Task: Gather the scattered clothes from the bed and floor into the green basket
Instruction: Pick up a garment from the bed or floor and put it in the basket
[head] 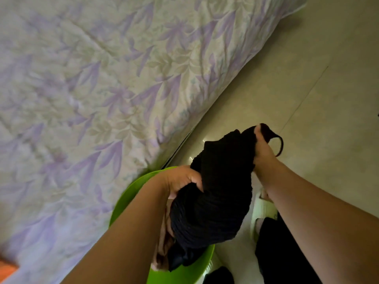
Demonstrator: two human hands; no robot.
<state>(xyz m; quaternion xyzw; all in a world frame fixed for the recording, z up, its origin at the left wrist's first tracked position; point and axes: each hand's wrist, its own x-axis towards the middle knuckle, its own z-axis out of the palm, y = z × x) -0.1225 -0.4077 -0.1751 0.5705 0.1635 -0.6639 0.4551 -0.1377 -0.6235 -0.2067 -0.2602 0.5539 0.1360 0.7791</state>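
Black garment (213,193) is held bunched w/ both hands directly above green basket (131,193), which sits on the floor (307,78) just beside the bed (102,78). Left hand (182,181) is clenched on the garment's middle; a pinkish cloth (164,242) also hangs below that fist, tho whether it is gripped or already resting in the basket cannot be told. Right hand (264,152) is closed on the garment's upper end, w/ a thin strap loop (280,144) sticking out past the fingers.

Risks, as judged from here:
- Garment is bulky & part of it hangs toward the basket's right edge; if released unevenly, fabric is likely draped over the rim or dropped onto the floor.
- Strap loop may be snagged on the right-hand fingers at release, so the garment gets dragged back out.
- Pinkish cloth may be pulled out w/ the left hand if it is caught in the fist.
- Basket looks light; a downward push near the rim may tip it.
- Dark items (283,253) on the floor at lower right may be missed; too dim to ID them.

No clothes are seen on the visible part of the bed.
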